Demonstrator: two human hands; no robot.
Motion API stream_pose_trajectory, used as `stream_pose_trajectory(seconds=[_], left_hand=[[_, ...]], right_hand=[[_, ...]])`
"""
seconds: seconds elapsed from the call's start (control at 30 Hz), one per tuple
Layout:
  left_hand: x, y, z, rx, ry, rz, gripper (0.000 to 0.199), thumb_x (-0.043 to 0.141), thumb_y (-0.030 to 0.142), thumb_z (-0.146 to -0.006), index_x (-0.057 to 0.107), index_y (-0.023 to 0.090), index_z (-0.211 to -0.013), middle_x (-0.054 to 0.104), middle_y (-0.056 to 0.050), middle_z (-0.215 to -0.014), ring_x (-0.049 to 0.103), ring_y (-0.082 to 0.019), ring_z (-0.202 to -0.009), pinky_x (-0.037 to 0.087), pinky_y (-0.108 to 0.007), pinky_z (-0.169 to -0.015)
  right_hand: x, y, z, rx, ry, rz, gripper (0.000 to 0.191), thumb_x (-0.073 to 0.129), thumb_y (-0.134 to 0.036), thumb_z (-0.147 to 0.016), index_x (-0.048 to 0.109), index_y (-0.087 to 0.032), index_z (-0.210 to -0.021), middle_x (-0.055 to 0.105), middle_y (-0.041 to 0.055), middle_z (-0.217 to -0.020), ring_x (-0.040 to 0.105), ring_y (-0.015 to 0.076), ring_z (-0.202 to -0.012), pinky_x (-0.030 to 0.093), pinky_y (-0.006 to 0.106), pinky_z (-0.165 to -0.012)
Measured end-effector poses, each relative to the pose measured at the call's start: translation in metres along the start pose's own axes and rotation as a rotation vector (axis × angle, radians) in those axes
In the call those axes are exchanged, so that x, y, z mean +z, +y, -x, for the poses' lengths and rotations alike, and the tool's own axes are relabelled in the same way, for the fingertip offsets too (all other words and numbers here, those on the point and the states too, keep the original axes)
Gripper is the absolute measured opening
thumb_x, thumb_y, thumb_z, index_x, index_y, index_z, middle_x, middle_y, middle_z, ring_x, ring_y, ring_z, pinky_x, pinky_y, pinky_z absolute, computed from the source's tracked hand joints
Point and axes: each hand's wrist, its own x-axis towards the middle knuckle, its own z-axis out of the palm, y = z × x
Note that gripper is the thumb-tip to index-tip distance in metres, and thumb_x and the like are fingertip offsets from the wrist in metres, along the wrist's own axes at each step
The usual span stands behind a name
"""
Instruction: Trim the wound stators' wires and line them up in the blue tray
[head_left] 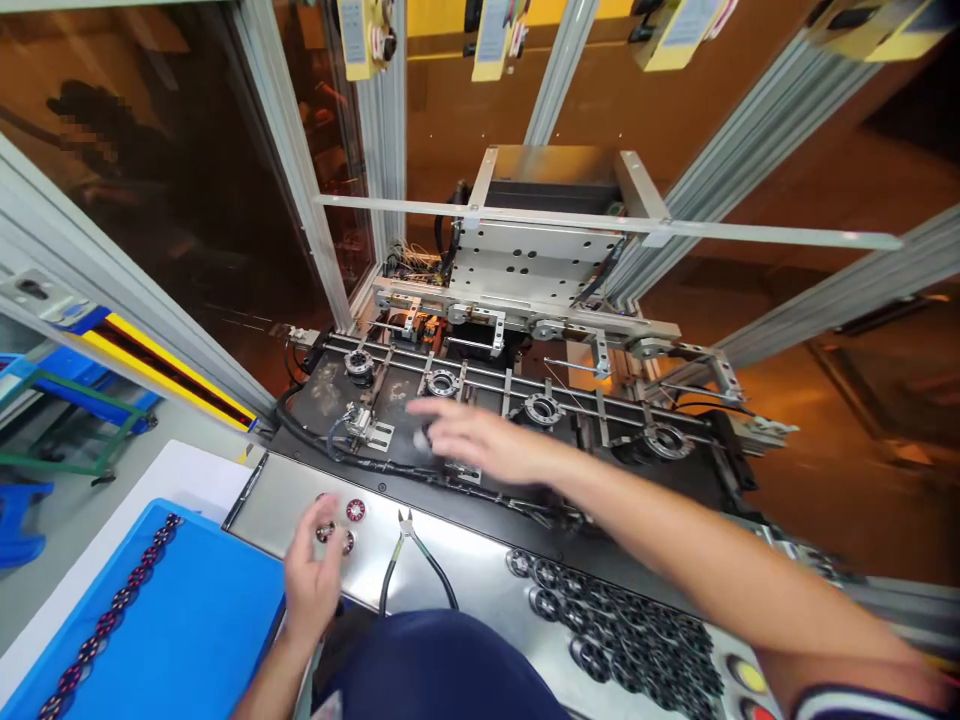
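Observation:
My left hand [311, 575] is at the front ledge, thumb and fingers apart around small round dark parts [346, 541]. Whether it touches them is unclear. Just beyond lies a red-and-black round part [355, 510], slotted like a small motor stator. My right hand [476, 440] reaches over the machine's black bed with its fingers stretched out and nothing plainly held. A blurred silvery thing [422, 438] shows beneath its fingers. Near it on the bed are ring-shaped metal fixtures, one behind the hand [442, 382] and another to its right [541, 409].
Cutting pliers [406, 525] lie on the metal ledge [480, 560]. Many black round parts [637, 630] are packed at the right, beside a yellow button [746, 673]. A blue tray [195, 610] holds a row of red-and-black parts. Metal arms [600, 350] and frame posts [292, 150] stand around the bed.

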Motion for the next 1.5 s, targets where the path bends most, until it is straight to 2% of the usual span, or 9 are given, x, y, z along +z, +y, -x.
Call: stream_pose_trajectory(seconds=[0.1,0.17,0.23,0.33,1.0,1.17,1.3,1.4,1.5], left_hand=[[0.003,-0.049,-0.014,0.013,0.170,-0.132,0.054,0.058,0.043,-0.092,0.053,0.014,-0.137,0.055,-0.021,-0.142,0.049,-0.034,-0.135,0.034,-0.053,-0.115],[0.006,-0.073,-0.015,0.021,0.211,-0.181,0.057,0.057,0.043,-0.092,0.050,0.012,-0.139,0.053,-0.022,-0.143,0.047,-0.035,-0.137,0.033,-0.054,-0.115],[0.009,-0.087,-0.012,0.038,0.229,-0.215,0.060,0.057,0.042,-0.091,0.046,0.012,-0.142,0.051,-0.022,-0.145,0.046,-0.035,-0.137,0.034,-0.054,-0.115],[0.012,-0.093,-0.008,0.077,0.235,-0.254,0.064,0.059,0.040,-0.090,0.042,0.012,-0.145,0.047,-0.022,-0.148,0.042,-0.034,-0.141,0.033,-0.053,-0.117],[0.012,-0.093,-0.009,0.149,0.210,-0.327,0.062,0.060,0.036,-0.091,0.041,0.012,-0.144,0.046,-0.022,-0.148,0.041,-0.034,-0.141,0.035,-0.054,-0.115],[0.015,-0.091,-0.010,0.139,0.215,-0.320,0.062,0.060,0.038,-0.090,0.041,0.013,-0.143,0.046,-0.022,-0.147,0.042,-0.034,-0.141,0.035,-0.054,-0.116],[0.012,-0.088,-0.010,0.144,0.225,-0.309,0.062,0.062,0.038,-0.089,0.042,0.014,-0.143,0.047,-0.021,-0.147,0.042,-0.035,-0.141,0.034,-0.054,-0.116],[0.001,-0.083,-0.004,0.143,0.250,-0.301,0.064,0.061,0.037,-0.090,0.040,0.013,-0.145,0.046,-0.022,-0.148,0.041,-0.035,-0.141,0.035,-0.053,-0.115],[-0.013,-0.076,0.008,0.144,0.292,-0.291,0.066,0.060,0.036,-0.090,0.038,0.013,-0.147,0.045,-0.022,-0.148,0.041,-0.036,-0.141,0.036,-0.054,-0.114]], right_hand=[[-0.033,0.062,-0.034,0.137,0.071,0.131,0.027,0.049,-0.020,-0.100,0.070,-0.013,-0.084,0.050,0.0170,-0.146,0.048,0.0278,-0.137,0.040,0.048,-0.113],[-0.041,0.094,-0.048,0.197,0.063,0.176,0.021,0.054,-0.021,-0.098,0.070,-0.012,-0.086,0.054,0.0170,-0.141,0.050,0.0291,-0.134,0.041,0.051,-0.111],[-0.039,0.115,-0.053,0.233,0.040,0.214,0.015,0.060,-0.025,-0.097,0.069,-0.013,-0.099,0.058,0.0131,-0.138,0.053,0.0276,-0.130,0.043,0.052,-0.109],[-0.032,0.128,-0.053,0.269,0.009,0.256,0.024,0.062,-0.031,-0.096,0.065,-0.016,-0.115,0.058,0.0096,-0.136,0.056,0.0259,-0.125,0.046,0.052,-0.106],[-0.013,0.145,-0.069,0.524,-0.056,0.401,0.029,0.060,-0.035,-0.098,0.062,-0.018,-0.121,0.063,0.0096,-0.125,0.064,0.0215,-0.106,0.056,0.042,-0.091],[-0.009,0.144,-0.069,0.483,-0.021,0.443,0.027,0.060,-0.034,-0.098,0.063,-0.018,-0.120,0.063,0.0090,-0.125,0.064,0.0212,-0.106,0.056,0.042,-0.091],[-0.011,0.129,-0.059,0.398,0.055,0.531,0.029,0.061,-0.033,-0.097,0.062,-0.018,-0.122,0.058,0.0099,-0.135,0.059,0.0249,-0.119,0.051,0.049,-0.101],[-0.012,0.115,-0.041,0.309,0.054,0.597,0.032,0.056,-0.019,-0.097,0.062,-0.016,-0.128,0.051,0.0138,-0.147,0.044,0.0293,-0.139,0.040,0.052,-0.112],[-0.008,0.109,-0.024,0.230,-0.019,0.639,0.048,0.050,-0.003,-0.088,0.060,-0.013,-0.134,0.047,0.0156,-0.153,0.035,0.0309,-0.146,0.037,0.052,-0.113]])
